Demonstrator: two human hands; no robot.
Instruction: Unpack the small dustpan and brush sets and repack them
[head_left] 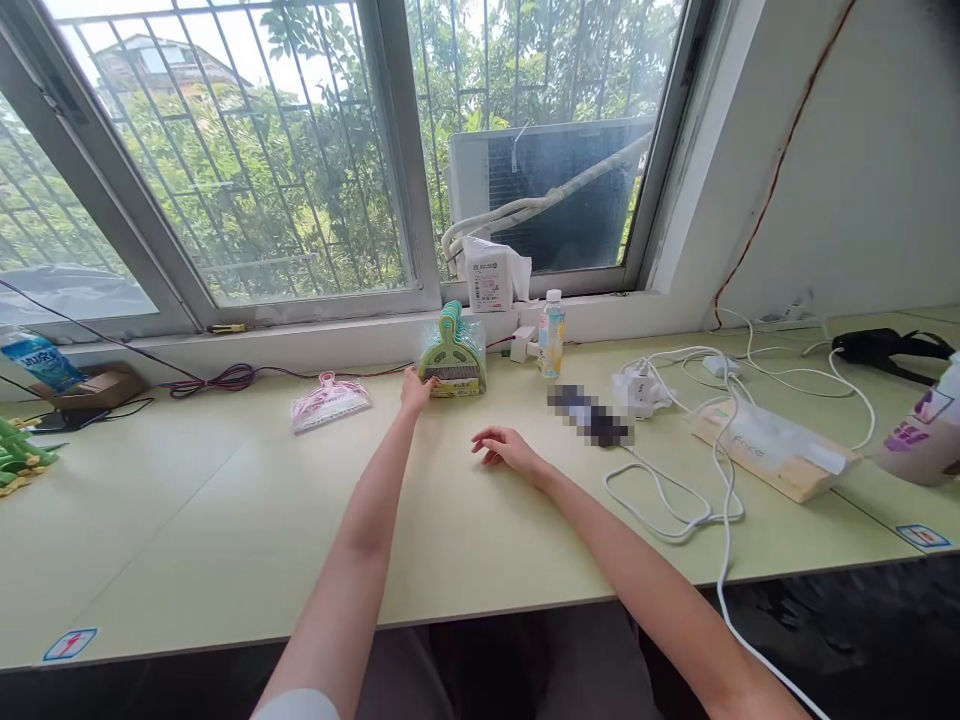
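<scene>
At the back of the table, my left hand [417, 388] is closed on the lower left edge of a green dustpan and brush set [452, 362]. The set stands upright with a yellow label along its front, and several similar green ones in clear wrapping are stacked behind it. My right hand [508, 450] hovers over or rests on the table just in front and to the right, holding nothing, its fingers loosely bent and apart. To the left of the dustpans lies a bundle of pink and white hangers [330, 402].
A drink bottle [551, 335] and a white paper package [491, 278] stand by the window. White cables [675, 525], a blurred-out dark object [589, 415] and a tissue pack [776, 445] lie to the right. On the left are a cardboard box [97, 387] and green-yellow items [22, 455].
</scene>
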